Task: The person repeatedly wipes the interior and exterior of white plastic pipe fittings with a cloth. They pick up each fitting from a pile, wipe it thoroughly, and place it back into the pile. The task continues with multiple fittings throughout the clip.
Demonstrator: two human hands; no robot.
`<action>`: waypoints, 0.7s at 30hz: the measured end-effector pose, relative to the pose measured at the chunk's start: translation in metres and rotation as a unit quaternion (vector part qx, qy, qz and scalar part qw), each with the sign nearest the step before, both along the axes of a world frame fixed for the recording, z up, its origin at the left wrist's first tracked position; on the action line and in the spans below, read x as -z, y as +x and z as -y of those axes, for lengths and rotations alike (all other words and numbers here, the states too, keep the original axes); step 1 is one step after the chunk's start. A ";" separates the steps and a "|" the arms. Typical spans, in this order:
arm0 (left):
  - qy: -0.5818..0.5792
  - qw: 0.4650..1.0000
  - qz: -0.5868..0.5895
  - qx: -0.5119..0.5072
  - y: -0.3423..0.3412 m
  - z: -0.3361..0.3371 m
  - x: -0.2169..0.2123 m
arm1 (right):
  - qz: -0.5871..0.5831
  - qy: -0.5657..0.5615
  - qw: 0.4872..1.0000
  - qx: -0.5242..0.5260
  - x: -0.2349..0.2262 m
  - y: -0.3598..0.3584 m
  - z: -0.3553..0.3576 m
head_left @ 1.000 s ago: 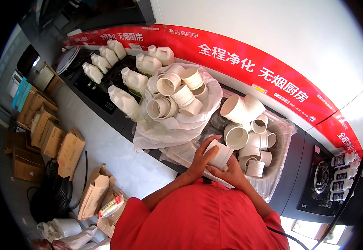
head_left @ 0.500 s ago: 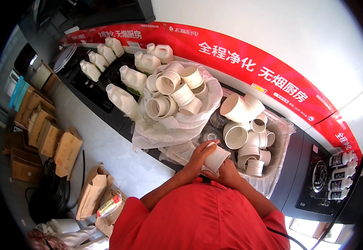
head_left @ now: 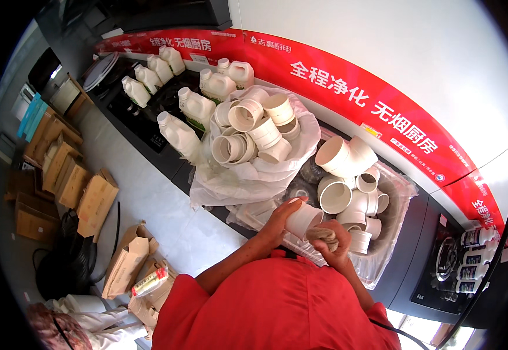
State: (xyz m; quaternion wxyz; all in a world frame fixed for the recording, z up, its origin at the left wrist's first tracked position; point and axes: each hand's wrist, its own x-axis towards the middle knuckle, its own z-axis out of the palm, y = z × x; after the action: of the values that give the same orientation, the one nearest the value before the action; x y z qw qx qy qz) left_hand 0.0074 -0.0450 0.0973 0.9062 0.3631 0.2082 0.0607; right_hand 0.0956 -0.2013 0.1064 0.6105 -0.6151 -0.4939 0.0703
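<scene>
My left hand (head_left: 278,221) is wrapped round a short white plastic pipe fitting (head_left: 301,220), held on its side just in front of my red shirt. In my right hand (head_left: 338,249) is a folded tan cloth (head_left: 322,235), pressed near the fitting's right end. Whether it touches the rim I cannot tell. Beyond my hands, a white bag (head_left: 233,189) is heaped with similar pipe fittings (head_left: 264,133). To its right stands a bin lined with clear plastic (head_left: 395,224), holding more fittings (head_left: 334,195), some of them branched.
White jugs (head_left: 178,135) stand on the counter at the left, around a black hob (head_left: 140,125). Another hob (head_left: 440,280) with several small bottles (head_left: 471,272) is at the right. Cardboard boxes (head_left: 97,201) and a black coiled hose (head_left: 61,274) lie on the floor at left.
The tan cloth has come into view in my right hand, which has moved off the fitting's underside to its right end. My left hand keeps its hold. The view has shifted slightly.
</scene>
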 end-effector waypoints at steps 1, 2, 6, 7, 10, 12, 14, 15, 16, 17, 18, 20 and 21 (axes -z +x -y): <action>-0.008 1.000 0.009 -0.008 0.000 0.003 0.004 | -0.061 -0.018 0.998 0.023 0.000 -0.002 0.002; -0.016 1.000 0.019 -0.017 0.000 0.006 0.007 | -0.121 -0.035 0.991 0.046 0.001 -0.005 0.005; 0.059 0.996 0.032 -0.056 0.003 0.027 0.011 | -0.036 -0.029 0.986 0.158 0.002 -0.006 -0.011; 0.076 0.995 0.026 -0.059 0.005 0.029 0.010 | 0.018 -0.021 0.982 0.185 0.003 -0.004 -0.014; 0.400 0.909 0.091 -0.080 -0.002 0.033 0.021 | 0.024 -0.034 0.983 0.182 0.006 -0.001 -0.015; 0.474 0.870 0.094 -0.097 -0.002 0.030 0.037 | 0.000 -0.066 0.985 0.162 0.004 0.000 -0.015; 0.498 0.856 0.080 -0.110 -0.002 0.029 0.050 | 0.011 -0.117 0.985 0.123 -0.006 -0.002 -0.014; 0.488 0.863 0.067 -0.113 -0.002 0.027 0.047 | 0.016 -0.141 0.984 0.106 -0.009 -0.002 -0.014; 0.478 0.869 0.055 -0.115 -0.001 0.025 0.044 | -0.011 -0.176 0.983 0.054 -0.004 0.002 -0.009; 0.309 0.944 0.017 -0.111 0.000 0.024 0.039 | -0.030 -0.175 0.984 0.030 -0.003 0.004 -0.007; 0.128 0.986 -0.021 -0.102 0.001 0.021 0.010 | -0.050 -0.174 0.983 0.007 -0.001 0.006 -0.005; 0.024 0.995 -0.054 -0.080 -0.002 0.018 -0.005 | -0.153 -0.166 0.973 -0.044 0.001 0.005 0.000; 0.106 0.991 -0.050 -0.069 -0.006 0.019 -0.002 | -0.235 -0.156 0.957 -0.069 0.004 0.003 0.003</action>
State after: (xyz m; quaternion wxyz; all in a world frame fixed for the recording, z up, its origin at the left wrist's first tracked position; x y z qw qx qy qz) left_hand 0.0015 -0.0643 0.0996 0.8447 0.4443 0.2702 0.1269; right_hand 0.0988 -0.2042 0.1024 0.5992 -0.6333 -0.3611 0.3310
